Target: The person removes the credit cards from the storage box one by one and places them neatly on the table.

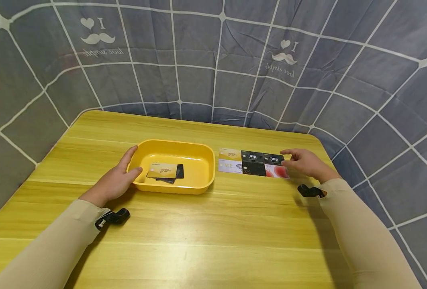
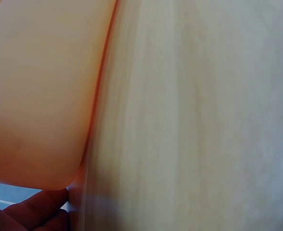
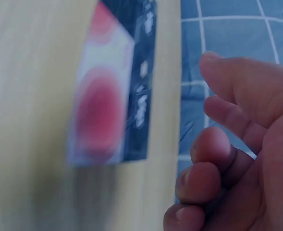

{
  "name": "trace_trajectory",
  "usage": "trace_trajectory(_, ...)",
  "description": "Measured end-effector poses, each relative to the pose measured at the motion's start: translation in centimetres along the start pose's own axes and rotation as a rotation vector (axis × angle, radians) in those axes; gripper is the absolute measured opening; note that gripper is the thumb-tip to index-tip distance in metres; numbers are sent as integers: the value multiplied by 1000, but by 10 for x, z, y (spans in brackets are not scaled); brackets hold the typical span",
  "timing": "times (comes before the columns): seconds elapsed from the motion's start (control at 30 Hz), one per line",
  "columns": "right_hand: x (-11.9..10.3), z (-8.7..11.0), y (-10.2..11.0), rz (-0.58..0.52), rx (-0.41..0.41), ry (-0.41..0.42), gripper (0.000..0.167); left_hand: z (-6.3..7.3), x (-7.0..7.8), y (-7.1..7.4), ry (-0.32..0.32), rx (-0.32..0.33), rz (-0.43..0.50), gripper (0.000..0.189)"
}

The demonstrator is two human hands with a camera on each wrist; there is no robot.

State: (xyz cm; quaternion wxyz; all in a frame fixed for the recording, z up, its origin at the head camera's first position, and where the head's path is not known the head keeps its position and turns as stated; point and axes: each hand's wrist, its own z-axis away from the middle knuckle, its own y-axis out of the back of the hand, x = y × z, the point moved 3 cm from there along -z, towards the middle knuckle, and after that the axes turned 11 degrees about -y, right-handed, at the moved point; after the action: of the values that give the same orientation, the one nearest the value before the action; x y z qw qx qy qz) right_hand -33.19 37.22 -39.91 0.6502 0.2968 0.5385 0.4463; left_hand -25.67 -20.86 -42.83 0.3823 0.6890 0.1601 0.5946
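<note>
Six bank-style cards lie in two rows of three on the table (image 1: 199, 241), toward its far right corner. The row nearer the far edge has a gold card (image 1: 229, 154), its script too small to read, then two black cards (image 1: 252, 156) reading "Vip". The nearer row has a pale card (image 1: 228, 165) with gold lettering, a black card (image 1: 254, 169) marked "VIP" and a red-and-white card (image 1: 277, 171). At their right end is the right hand (image 1: 300, 161), empty, thumb and fingers apart and loosely bent.

Left of the cards stands a yellow tray (image 1: 177, 189); the left hand (image 1: 113, 180) holds its left end, thumb over the rim and fingers outside. On its floor, another gold card (image 1: 162, 170) overlaps dark cards (image 1: 179, 171).

Beyond the far edge, a grey checked curtain (image 1: 195, 40) bears moustaches, "I", a heart and "love simple" in mirrored letters.
</note>
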Motion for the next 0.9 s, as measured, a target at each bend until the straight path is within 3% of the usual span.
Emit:
trace_trajectory(0.2, -30, -2, 10, 14, 14, 8, 57, 0, 0, -1, 4, -1, 4, 79)
trace_trajectory(0.5, -74, -8, 18, 47, 20, 90, 63, 0, 1, -2, 9, 2, 15, 79)
trace_trajectory(0.9, -137, -16, 11, -37, -22, 194, 66, -1, 5, -1, 17, 10, 5, 79)
